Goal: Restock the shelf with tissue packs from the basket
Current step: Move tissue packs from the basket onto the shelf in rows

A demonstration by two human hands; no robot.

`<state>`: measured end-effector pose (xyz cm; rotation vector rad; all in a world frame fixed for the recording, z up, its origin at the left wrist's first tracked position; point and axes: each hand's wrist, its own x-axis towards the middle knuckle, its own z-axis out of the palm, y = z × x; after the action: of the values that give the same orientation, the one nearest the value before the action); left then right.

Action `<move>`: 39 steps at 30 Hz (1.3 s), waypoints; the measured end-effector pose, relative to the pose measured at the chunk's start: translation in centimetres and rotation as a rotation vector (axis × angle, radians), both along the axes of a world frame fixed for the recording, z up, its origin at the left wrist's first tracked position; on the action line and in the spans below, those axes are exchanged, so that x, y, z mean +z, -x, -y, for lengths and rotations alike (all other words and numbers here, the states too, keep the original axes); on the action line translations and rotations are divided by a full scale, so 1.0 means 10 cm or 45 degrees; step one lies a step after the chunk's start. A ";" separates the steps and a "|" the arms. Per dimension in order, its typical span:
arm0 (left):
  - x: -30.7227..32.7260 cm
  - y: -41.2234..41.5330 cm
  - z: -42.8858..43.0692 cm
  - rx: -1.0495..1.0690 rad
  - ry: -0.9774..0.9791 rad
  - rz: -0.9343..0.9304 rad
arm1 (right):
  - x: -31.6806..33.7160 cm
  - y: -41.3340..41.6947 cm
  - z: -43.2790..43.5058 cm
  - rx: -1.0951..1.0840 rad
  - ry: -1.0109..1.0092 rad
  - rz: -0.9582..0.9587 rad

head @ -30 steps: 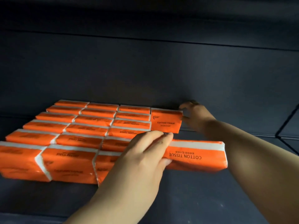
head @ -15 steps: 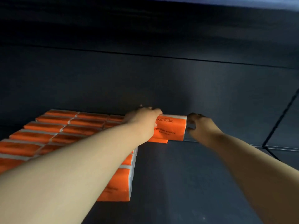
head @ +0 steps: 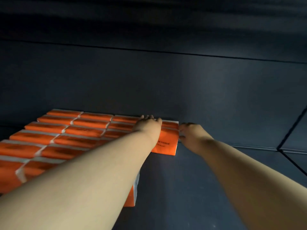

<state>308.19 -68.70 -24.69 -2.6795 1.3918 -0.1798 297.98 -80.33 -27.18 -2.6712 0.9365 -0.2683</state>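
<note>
So on the left, a big block of orange tissue packs [head: 66, 135] is sitting on the dark shelf [head: 207, 180], filling three columns from the near edge to the back wall [head: 166, 88]. A fourth column is just getting started at the far end. One pack [head: 170, 125] is sitting against the wall there, and the COTTON TISSUE pack [head: 167, 145] is standing on its long edge right in front of it.

The left hand [head: 147, 126] is reaching way in and lying over the top left part of that front pack. The forearm is covering everything below, so I honestly can't tell if it's gripping or just resting.

The right hand [head: 192, 134] is sitting just to the pack's right. Its fingertips are touching the right end face and not wrapping around it, so it's loose, more of a nudge than a hold.

The pack's long axis is running left to right along the wall, and it's lying directly left of the right hand. I'm guessing the next bit is snugging it leftward, and the right hand is the one placed for that. No basket showing here.
</note>
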 end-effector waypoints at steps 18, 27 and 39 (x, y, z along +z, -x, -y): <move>0.30 0.40 -0.85 -0.154 0.102 -0.040 | 0.47 0.55 -0.77 0.108 0.178 -0.085; 0.23 1.36 -2.05 -0.326 0.171 -0.114 | 0.60 1.44 -1.87 0.333 0.109 -0.030; -0.52 1.96 -3.22 -0.277 0.073 -0.320 | -0.22 2.60 -2.51 0.186 -0.123 -0.119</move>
<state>288.57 -36.54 -29.84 -2.6650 1.7769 0.1046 271.98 -55.20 -29.37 -2.6650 0.7551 -0.0643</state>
